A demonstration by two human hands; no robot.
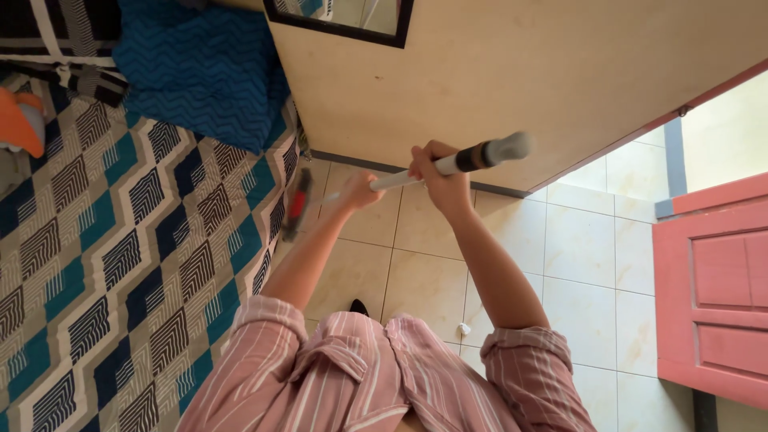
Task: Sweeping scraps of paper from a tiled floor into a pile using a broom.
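Observation:
Both of my hands grip a long white pole with a black and grey grip end. My right hand holds it high up, just below the black grip. My left hand holds it lower down. The pole slants down to the left to a red and black head, blurred, which sits at the edge of the bed by the tiled floor. Pink striped sleeves cover both upper arms.
The bed with a blue, black and white patterned cover fills the left; a blue pillow lies at its head. A beige wall with a dark-framed mirror stands ahead. A pink door stands at right. A small white scrap lies on the tiles.

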